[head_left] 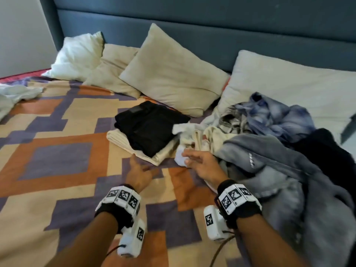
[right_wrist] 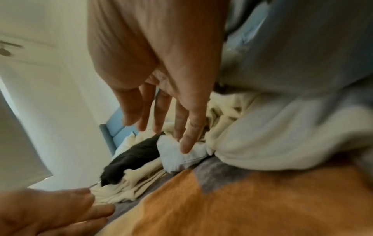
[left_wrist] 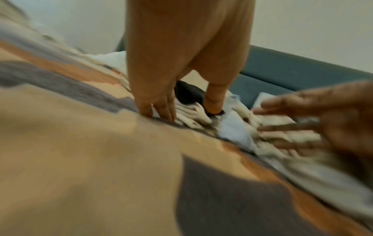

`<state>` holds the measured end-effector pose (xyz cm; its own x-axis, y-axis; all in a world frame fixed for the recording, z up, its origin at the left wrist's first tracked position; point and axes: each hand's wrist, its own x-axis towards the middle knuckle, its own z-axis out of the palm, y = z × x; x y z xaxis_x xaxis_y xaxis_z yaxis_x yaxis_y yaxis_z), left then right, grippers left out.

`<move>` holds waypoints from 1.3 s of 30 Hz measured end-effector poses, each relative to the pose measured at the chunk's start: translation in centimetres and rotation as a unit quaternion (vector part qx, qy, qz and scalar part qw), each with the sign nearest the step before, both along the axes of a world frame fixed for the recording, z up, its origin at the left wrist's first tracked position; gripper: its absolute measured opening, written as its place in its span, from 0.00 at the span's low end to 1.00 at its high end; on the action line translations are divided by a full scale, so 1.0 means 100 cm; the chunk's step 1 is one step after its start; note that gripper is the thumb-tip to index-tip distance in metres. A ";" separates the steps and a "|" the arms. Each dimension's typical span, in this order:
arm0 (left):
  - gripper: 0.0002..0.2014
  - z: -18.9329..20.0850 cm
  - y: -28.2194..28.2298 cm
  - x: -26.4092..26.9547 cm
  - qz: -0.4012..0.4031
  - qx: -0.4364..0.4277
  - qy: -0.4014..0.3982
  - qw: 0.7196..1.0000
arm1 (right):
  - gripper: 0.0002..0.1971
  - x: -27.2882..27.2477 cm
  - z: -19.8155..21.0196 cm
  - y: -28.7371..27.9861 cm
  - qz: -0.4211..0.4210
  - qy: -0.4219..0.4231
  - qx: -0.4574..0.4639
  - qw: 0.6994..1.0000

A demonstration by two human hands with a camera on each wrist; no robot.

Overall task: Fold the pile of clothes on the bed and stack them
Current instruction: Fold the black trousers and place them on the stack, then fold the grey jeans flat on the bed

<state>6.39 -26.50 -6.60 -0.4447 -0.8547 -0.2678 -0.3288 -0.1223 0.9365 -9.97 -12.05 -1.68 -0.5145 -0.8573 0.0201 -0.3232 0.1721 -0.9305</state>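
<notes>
Clothes pile (head_left: 269, 135), right of frame: both hands' fingers spread, holding nothing. Right hand (head_left: 202, 162) reaching could nudge the folded stack (head_left: 146, 132), frame centre, askew; left hand (head_left: 138, 172) hovers nearby.

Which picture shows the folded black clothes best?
The head view: the folded black garment lies whole on the folded cream garment. The left wrist view shows only a dark scrap behind the left hand; the right wrist view shows a blurry part of it.

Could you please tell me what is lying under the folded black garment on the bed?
The folded black garment lies on a folded cream garment, whose near edges stick out. Its middle is covered, so anything between them cannot be seen.
</notes>
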 end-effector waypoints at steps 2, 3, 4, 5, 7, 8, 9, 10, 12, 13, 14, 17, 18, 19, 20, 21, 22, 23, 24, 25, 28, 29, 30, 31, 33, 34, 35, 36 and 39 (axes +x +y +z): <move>0.48 0.007 0.056 0.012 -0.030 -0.090 -0.086 0.992 | 0.10 0.020 0.010 0.053 0.018 0.026 0.014 0.999; 0.40 0.011 0.083 0.014 -0.028 -0.118 -0.113 0.986 | 0.10 0.025 0.013 0.078 0.023 0.060 0.009 0.998; 0.32 0.017 0.110 0.015 -0.031 -0.136 -0.126 0.982 | 0.09 0.031 0.020 0.108 0.005 0.102 0.003 0.995; 0.25 0.025 0.131 0.016 -0.041 -0.149 -0.131 0.979 | 0.08 0.035 0.028 0.134 -0.024 0.144 -0.018 0.989; 0.16 0.038 0.170 0.015 -0.073 -0.178 -0.123 0.974 | 0.08 0.041 0.044 0.191 -0.112 0.286 -0.093 0.947; 0.13 0.044 0.186 0.014 -0.098 -0.192 -0.111 0.970 | 0.08 0.042 0.051 0.217 -0.174 0.378 -0.115 0.902; 0.12 0.050 0.205 0.014 -0.122 -0.199 -0.096 0.968 | 0.08 0.041 0.055 0.247 -0.239 0.453 -0.107 0.852; 0.11 0.055 0.219 0.012 -0.149 -0.204 -0.074 0.965 | 0.11 0.037 0.059 0.269 -0.306 0.491 -0.067 0.813; 0.10 0.063 0.247 0.010 -0.203 -0.215 -0.023 0.955 | 0.28 0.026 0.059 0.306 -0.384 0.447 0.084 0.804; 0.11 0.068 0.259 0.009 -0.221 -0.221 -0.011 0.950 | 0.39 0.019 0.057 0.317 -0.377 0.385 0.165 0.826; 0.10 0.072 0.272 0.010 -0.234 -0.227 -0.009 0.945 | 0.47 0.015 0.054 0.325 -0.356 0.321 0.233 0.846; 0.10 0.084 0.295 0.013 -0.243 -0.254 -0.019 0.936 | 0.31 0.010 0.044 0.322 -0.290 0.223 0.303 0.880; 0.11 0.088 0.299 0.015 -0.239 -0.259 -0.020 0.935 | 0.22 0.013 0.041 0.318 -0.283 0.219 0.269 0.894; 0.11 0.092 0.302 0.019 -0.236 -0.261 -0.020 0.936 | 0.16 0.018 0.040 0.316 -0.286 0.209 0.222 0.908; 0.12 0.096 0.304 0.023 -0.232 -0.262 -0.019 0.937 | 0.15 0.023 0.038 0.314 -0.293 0.199 0.167 0.920; 0.12 0.098 0.306 0.028 -0.228 -0.261 -0.017 0.938 | 0.18 0.031 0.039 0.315 -0.299 0.192 0.114 0.928; 0.14 0.100 0.308 0.031 -0.231 -0.258 -0.016 0.938 | 0.21 0.040 0.041 0.318 -0.305 0.175 0.076 0.933; 0.14 0.103 0.309 0.034 -0.232 -0.260 -0.011 0.937 | 0.22 0.049 0.043 0.323 -0.311 0.159 0.047 0.936; 0.14 0.108 0.313 0.038 -0.236 -0.267 -0.008 0.935 | 0.22 0.059 0.046 0.331 -0.313 0.151 0.032 0.937; 0.13 0.112 0.316 0.041 -0.239 -0.276 0.003 0.931 | 0.20 0.068 0.048 0.339 -0.311 0.147 0.021 0.939; 0.10 0.130 0.327 0.050 -0.240 -0.255 0.038 0.936 | 0.14 0.103 0.052 0.368 -0.293 0.139 -0.037 0.945; 0.15 0.137 0.333 0.056 -0.236 -0.224 0.046 0.945 | 0.16 0.118 0.055 0.379 -0.277 0.144 -0.054 0.948; 0.21 0.144 0.342 0.061 -0.231 -0.173 0.046 0.956 | 0.20 0.135 0.056 0.389 -0.262 0.146 -0.064 0.952; 0.25 0.151 0.353 0.068 -0.229 -0.107 0.042 0.967 | 0.23 0.156 0.061 0.402 -0.245 0.148 -0.077 0.955; 0.26 0.163 0.375 0.085 -0.237 0.062 0.032 0.969 | 0.25 0.194 0.062 0.425 -0.193 0.156 -0.096 0.964; 0.26 0.162 0.388 0.096 -0.240 0.139 0.038 0.960 | 0.23 0.213 0.060 0.440 -0.157 0.155 -0.091 0.971; 0.24 0.159 0.399 0.107 -0.247 0.192 0.040 0.949 | 0.23 0.229 0.058 0.451 -0.114 0.141 -0.078 0.980; 0.19 0.150 0.411 0.120 -0.254 0.211 0.025 0.944 | 0.24 0.245 0.052 0.465 -0.066 0.120 -0.046 0.989; 0.16 0.108 0.439 0.154 -0.232 0.211 -0.022 0.949 | 0.22 0.272 0.025 0.505 0.069 0.062 0.085 0.992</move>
